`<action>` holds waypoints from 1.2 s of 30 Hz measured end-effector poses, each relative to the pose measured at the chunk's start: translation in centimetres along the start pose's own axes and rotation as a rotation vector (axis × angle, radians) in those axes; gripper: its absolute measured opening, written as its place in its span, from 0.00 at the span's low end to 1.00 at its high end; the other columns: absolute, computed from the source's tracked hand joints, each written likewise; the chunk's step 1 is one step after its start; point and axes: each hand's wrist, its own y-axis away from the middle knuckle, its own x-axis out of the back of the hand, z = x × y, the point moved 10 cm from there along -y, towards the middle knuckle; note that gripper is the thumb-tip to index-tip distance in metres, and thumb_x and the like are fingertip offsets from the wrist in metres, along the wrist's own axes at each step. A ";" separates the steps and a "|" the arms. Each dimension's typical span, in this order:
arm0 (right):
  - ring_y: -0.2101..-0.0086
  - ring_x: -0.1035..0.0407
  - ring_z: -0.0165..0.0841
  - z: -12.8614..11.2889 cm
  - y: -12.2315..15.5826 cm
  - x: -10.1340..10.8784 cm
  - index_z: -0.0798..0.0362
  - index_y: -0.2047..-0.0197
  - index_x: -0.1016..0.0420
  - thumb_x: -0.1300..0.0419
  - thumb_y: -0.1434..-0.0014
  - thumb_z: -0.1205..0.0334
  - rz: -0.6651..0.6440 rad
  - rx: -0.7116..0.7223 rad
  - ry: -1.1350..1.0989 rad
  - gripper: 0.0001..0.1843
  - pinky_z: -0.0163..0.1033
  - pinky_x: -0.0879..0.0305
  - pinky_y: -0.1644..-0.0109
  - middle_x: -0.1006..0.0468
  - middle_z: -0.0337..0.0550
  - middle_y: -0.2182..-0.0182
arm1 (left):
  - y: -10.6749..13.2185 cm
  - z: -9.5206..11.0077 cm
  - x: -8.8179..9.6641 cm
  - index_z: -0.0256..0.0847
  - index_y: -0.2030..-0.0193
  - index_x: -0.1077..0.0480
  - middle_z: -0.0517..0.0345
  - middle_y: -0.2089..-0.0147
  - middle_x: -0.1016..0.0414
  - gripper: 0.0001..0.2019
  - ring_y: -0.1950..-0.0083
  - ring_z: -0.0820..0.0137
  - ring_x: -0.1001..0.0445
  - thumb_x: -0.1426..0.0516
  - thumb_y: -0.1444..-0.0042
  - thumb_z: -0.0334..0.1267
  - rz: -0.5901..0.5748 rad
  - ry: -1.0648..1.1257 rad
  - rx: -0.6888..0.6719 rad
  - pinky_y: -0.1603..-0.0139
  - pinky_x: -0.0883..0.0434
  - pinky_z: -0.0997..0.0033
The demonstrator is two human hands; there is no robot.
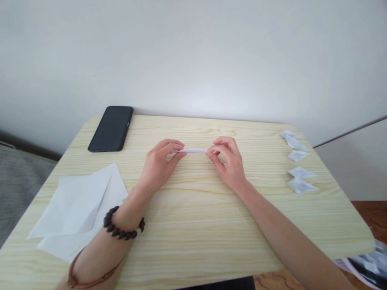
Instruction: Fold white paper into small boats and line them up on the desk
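A narrow folded strip of white paper (pixel 193 150) is held just above the light wooden table (pixel 196 225), near its middle. My left hand (pixel 160 163) pinches the strip's left end between thumb and fingers. My right hand (pixel 228 161) pinches its right end the same way. A dark bead bracelet (pixel 121 229) circles my left wrist.
A black phone (pixel 111 128) lies at the table's far left. Loose white paper sheets (pixel 81 205) rest at the near left. Several small folded paper pieces (pixel 298 169) sit in a line along the right edge. A white wall stands behind the table.
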 end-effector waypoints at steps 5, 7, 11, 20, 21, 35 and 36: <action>0.64 0.28 0.30 -0.2 0.0 0.5 0.51 0.65 0.26 0.41 0.39 0.65 0.041 0.025 -0.021 0.03 0.44 0.29 0.56 0.32 0.44 0.56 | 0.0 -1.5 0.5 0.40 0.65 0.27 0.55 0.57 0.26 0.04 0.57 0.69 0.26 0.40 0.45 0.37 0.077 0.104 0.113 0.61 0.27 0.71; 0.66 0.29 0.29 0.3 0.0 0.8 0.50 0.64 0.26 0.40 0.39 0.65 0.062 -0.012 -0.039 0.02 0.43 0.28 0.58 0.32 0.43 0.57 | 0.1 -2.6 0.7 0.40 0.63 0.28 0.56 0.58 0.26 0.05 0.58 0.69 0.25 0.39 0.45 0.38 0.118 0.213 0.198 0.61 0.26 0.71; 0.66 0.29 0.28 0.5 0.0 0.8 0.51 0.64 0.26 0.40 0.39 0.66 0.054 -0.038 -0.065 0.03 0.41 0.28 0.59 0.32 0.44 0.57 | 0.1 -2.1 0.3 0.40 0.62 0.29 0.56 0.57 0.24 0.06 0.56 0.68 0.25 0.39 0.44 0.39 0.077 0.224 0.171 0.54 0.26 0.66; 0.64 0.31 0.29 -1.2 0.4 -0.8 0.48 0.63 0.23 0.41 0.38 0.64 -0.054 0.075 0.014 0.05 0.40 0.28 0.60 0.34 0.44 0.56 | 0.5 3.2 -0.2 0.43 0.58 0.25 0.54 0.61 0.25 0.06 0.58 0.65 0.30 0.42 0.41 0.33 0.006 -0.242 -0.258 0.56 0.30 0.62; 0.65 0.31 0.28 -1.3 0.5 -0.9 0.47 0.63 0.23 0.41 0.38 0.64 -0.060 0.083 0.011 0.05 0.39 0.28 0.60 0.34 0.44 0.56 | 0.6 3.3 -0.6 0.42 0.57 0.26 0.54 0.62 0.25 0.06 0.59 0.66 0.29 0.43 0.40 0.33 -0.025 -0.221 -0.282 0.57 0.30 0.64; 0.60 0.24 0.31 -2.0 0.2 -0.4 0.49 0.61 0.26 0.43 0.38 0.68 -0.034 0.094 -0.067 0.06 0.39 0.27 0.54 0.20 0.41 0.63 | 1.2 3.4 -1.7 0.41 0.51 0.28 0.55 0.58 0.25 0.15 0.57 0.70 0.26 0.48 0.40 0.22 -0.144 -0.171 -0.329 0.56 0.28 0.71; 0.60 0.24 0.31 -1.8 0.2 -0.4 0.49 0.60 0.26 0.42 0.38 0.67 -0.029 0.074 -0.075 0.05 0.39 0.26 0.55 0.20 0.41 0.63 | 1.2 3.4 -1.7 0.42 0.51 0.28 0.55 0.58 0.25 0.16 0.57 0.70 0.26 0.49 0.40 0.22 -0.147 -0.179 -0.328 0.56 0.28 0.71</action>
